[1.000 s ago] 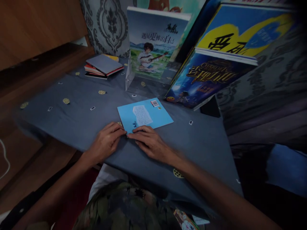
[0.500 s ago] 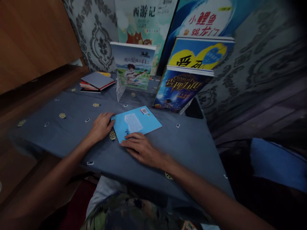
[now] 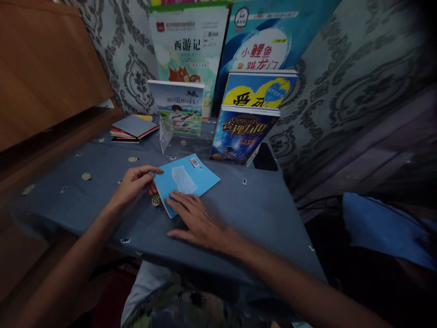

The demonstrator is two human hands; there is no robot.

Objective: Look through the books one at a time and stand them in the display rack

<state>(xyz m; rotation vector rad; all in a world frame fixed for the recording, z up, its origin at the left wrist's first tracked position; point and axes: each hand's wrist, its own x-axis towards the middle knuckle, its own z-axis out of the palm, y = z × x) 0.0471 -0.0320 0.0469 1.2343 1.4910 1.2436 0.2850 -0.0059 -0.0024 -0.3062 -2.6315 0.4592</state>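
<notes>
A blue paperback [image 3: 205,177] is laid back cover up on the desk [image 3: 259,223], just right of the left hand [image 3: 138,181] and ahead of the right hand [image 3: 194,217]. Its long axis is slanted away and rightward from the left hand, the barcode [image 3: 194,162] end pointed farther off. Its near-left edge is touched by the half-curled left hand; whether it is pinched cannot be told. Its near corner is covered by the right hand, spread open, nothing grasped.
</notes>
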